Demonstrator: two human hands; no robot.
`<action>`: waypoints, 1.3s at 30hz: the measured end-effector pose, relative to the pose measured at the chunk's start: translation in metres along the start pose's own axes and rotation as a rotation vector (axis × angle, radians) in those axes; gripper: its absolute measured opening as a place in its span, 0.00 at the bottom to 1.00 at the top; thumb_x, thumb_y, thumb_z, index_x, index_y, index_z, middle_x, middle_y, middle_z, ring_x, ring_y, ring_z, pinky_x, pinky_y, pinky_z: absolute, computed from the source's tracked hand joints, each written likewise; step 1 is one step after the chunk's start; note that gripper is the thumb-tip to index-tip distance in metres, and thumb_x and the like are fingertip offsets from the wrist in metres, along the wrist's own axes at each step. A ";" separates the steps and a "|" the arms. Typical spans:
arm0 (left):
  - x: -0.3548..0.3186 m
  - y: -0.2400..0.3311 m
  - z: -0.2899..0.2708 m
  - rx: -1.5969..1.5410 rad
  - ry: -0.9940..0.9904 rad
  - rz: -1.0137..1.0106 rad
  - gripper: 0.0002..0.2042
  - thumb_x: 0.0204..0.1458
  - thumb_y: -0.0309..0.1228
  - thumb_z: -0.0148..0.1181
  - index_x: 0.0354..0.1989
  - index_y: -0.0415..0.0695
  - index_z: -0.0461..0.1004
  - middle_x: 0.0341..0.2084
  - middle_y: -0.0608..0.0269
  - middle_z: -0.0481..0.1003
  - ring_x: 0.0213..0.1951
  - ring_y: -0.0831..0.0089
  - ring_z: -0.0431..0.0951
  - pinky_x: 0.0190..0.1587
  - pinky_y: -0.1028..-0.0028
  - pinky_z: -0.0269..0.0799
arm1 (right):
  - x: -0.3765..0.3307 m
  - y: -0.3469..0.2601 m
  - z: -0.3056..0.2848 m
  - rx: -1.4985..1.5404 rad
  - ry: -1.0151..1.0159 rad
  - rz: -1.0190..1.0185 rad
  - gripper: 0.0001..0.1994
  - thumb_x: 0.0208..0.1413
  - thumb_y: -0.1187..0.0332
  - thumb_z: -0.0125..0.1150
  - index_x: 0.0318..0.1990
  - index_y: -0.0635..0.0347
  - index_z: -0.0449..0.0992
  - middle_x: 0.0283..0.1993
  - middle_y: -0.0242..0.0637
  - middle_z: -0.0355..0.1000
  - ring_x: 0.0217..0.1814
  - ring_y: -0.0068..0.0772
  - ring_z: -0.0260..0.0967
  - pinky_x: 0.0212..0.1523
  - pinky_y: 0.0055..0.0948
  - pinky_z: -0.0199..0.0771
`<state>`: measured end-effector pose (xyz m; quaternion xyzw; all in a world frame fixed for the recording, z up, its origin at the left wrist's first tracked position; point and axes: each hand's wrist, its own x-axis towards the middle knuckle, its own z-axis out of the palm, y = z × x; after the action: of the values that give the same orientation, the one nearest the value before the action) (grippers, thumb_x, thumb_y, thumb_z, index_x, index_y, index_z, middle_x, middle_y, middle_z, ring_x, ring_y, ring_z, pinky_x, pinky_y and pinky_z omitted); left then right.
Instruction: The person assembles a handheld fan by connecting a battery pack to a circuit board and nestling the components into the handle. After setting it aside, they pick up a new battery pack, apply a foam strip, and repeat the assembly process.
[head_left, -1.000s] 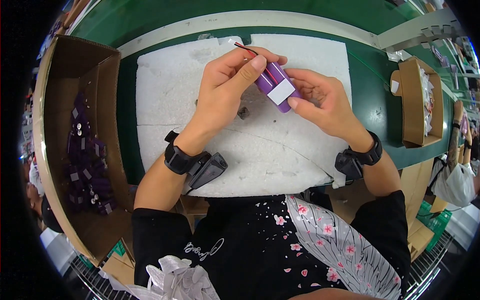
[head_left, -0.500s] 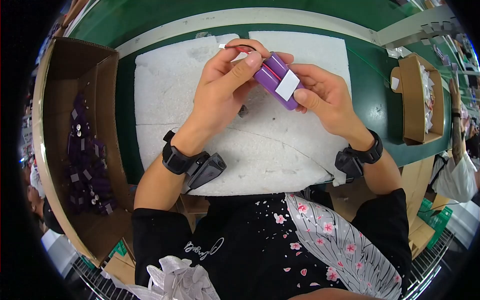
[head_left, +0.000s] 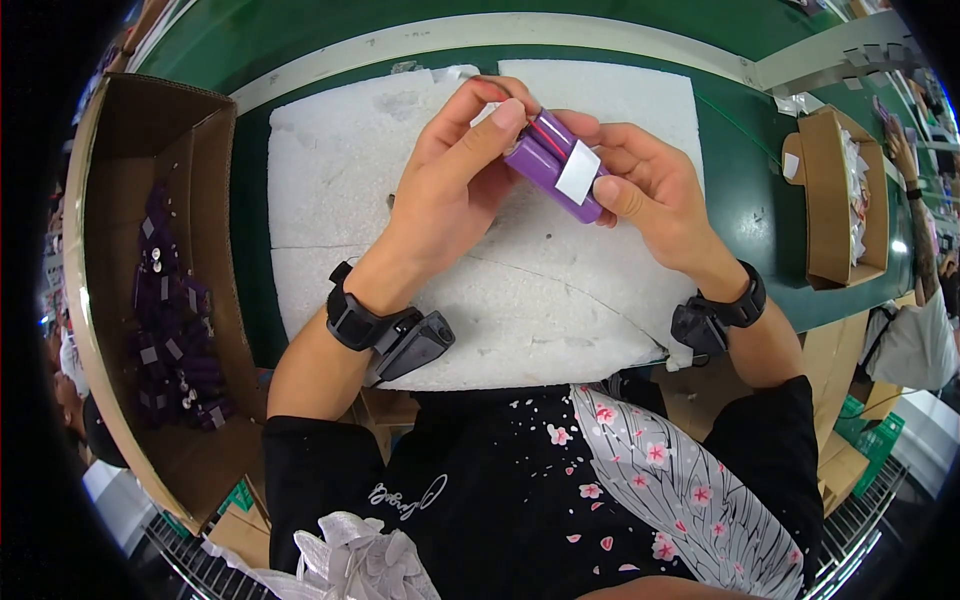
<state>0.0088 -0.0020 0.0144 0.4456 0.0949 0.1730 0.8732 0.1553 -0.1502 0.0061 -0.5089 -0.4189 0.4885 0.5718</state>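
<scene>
Both hands hold up a purple battery pack (head_left: 539, 163) of two cylindrical cells side by side, tilted above a white foam sheet (head_left: 340, 200). A white label (head_left: 578, 173) crosses the cells near the lower right end. My left hand (head_left: 455, 165) pinches the upper left end, its thumb beside a red wire (head_left: 546, 137) that runs along the groove between the cells. Around the opposite end, my right hand (head_left: 650, 190) has its thumb by the label and its fingers behind the pack. The wire's loose end is mostly hidden by my left fingers.
On the left stands a deep cardboard box (head_left: 245, 200) with many purple battery packs (head_left: 175, 340) in it. A smaller cardboard box (head_left: 820, 200) with white pieces sits at the right on the green table (head_left: 740, 220). At the far right another person's arm (head_left: 925, 235) reaches in.
The white plug and black wire that stuck out past my left fingers are no longer visible there. The pack has shifted slightly in my hands; my right hand keeps its grip.
</scene>
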 end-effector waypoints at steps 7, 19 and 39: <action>0.000 -0.004 0.003 0.147 -0.106 0.121 0.22 0.54 0.29 0.61 0.57 0.43 0.64 0.46 0.54 0.74 0.48 0.72 0.75 0.51 0.73 0.71 | 0.000 -0.003 -0.001 0.072 0.034 -0.036 0.22 0.61 0.61 0.55 0.57 0.66 0.62 0.37 0.34 0.71 0.31 0.16 0.65 0.30 0.16 0.65; -0.003 -0.001 0.004 0.383 -0.073 0.053 0.26 0.48 0.28 0.67 0.57 0.41 0.66 0.45 0.58 0.75 0.45 0.73 0.76 0.50 0.74 0.72 | -0.002 -0.006 0.003 -0.661 0.102 -0.336 0.10 0.55 0.66 0.61 0.35 0.65 0.71 0.27 0.36 0.70 0.25 0.28 0.68 0.27 0.24 0.66; -0.005 0.000 0.005 0.478 -0.175 -0.083 0.28 0.48 0.21 0.63 0.59 0.40 0.63 0.50 0.54 0.73 0.51 0.69 0.73 0.54 0.71 0.70 | -0.001 -0.001 0.000 -0.487 -0.060 -0.253 0.05 0.49 0.72 0.54 0.26 0.63 0.67 0.19 0.39 0.66 0.18 0.36 0.63 0.20 0.30 0.61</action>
<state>0.0057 -0.0077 0.0172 0.6482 0.0753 0.0707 0.7544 0.1553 -0.1511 0.0075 -0.5603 -0.6011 0.3126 0.4764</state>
